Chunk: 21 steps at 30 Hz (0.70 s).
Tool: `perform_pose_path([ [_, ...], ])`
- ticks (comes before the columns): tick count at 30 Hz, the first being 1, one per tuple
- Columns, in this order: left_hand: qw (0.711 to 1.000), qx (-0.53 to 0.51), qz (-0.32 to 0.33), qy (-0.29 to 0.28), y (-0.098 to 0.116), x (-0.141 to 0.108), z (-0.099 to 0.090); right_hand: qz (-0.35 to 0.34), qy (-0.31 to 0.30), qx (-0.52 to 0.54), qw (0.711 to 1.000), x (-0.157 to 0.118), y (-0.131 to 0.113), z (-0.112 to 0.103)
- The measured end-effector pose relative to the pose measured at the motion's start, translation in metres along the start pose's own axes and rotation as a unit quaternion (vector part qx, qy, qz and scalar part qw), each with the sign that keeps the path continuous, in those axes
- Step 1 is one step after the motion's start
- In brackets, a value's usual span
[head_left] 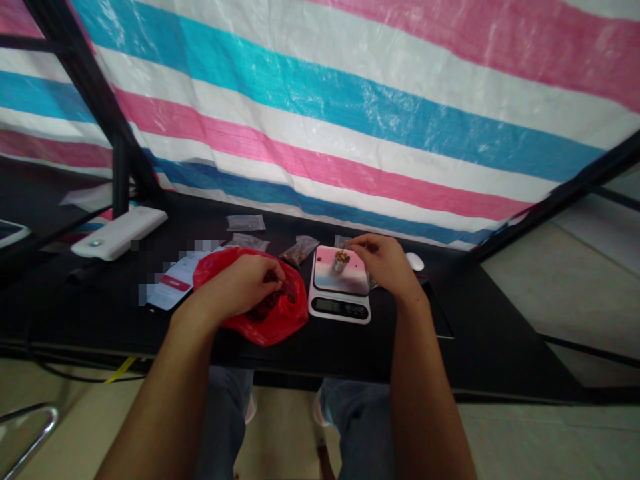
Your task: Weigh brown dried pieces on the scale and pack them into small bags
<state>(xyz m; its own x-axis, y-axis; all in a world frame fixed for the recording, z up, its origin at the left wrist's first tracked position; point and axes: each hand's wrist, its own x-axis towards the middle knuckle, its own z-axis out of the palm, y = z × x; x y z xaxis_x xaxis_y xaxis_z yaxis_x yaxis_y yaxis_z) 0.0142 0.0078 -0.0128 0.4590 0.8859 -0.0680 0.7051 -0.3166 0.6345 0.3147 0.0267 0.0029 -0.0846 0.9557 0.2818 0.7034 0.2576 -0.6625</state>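
1. A woven-looking plastic sheet, striped pink, white and blue, is hanging creased and glossy behind everything.
2. A smooth black counter is carrying the things.
3. A thin, crinkled red plastic bag is sitting on the counter left of the scale, its mouth gaping over dark bits.
4. A long white case with rounded edges is lying farther left; its round mark is showing too blurred to read.
5. The left hand is reaching into the bag's mouth, fingers curling; I cannot tell whether the grip is pinching a bit.
6. The right hand is hovering above the cup, thumb and fingers bending towards each other; whether its grip is pressing together or holding something, I cannot tell.
7. A flat white scale is standing beside the bag, its shiny plate mirroring pink; the digits on its dark display are blurring past reading.
8. A phone is showing a pale screen with a red banner, its writing illegible.
9. Small clear plastic bags are lying behind, one containing brownish bits.
10. A rounded white mouse is resting beyond the right hand.
11. A small metal cup is standing on the scale's plate, holding yellowish-brown pieces.
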Motion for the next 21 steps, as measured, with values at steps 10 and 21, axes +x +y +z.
perform_pose_path([
  [10, 0.999, 0.039, 0.012, -0.002, 0.007, -0.005, -0.004, -0.009, -0.083, 0.009, 0.996, 0.024, 0.036, 0.022],
  [21, 0.985, 0.077, 0.072, 0.138, 0.040, 0.040, 0.013, -0.033, -0.090, 0.002, 0.995, 0.025, 0.042, 0.022],
])
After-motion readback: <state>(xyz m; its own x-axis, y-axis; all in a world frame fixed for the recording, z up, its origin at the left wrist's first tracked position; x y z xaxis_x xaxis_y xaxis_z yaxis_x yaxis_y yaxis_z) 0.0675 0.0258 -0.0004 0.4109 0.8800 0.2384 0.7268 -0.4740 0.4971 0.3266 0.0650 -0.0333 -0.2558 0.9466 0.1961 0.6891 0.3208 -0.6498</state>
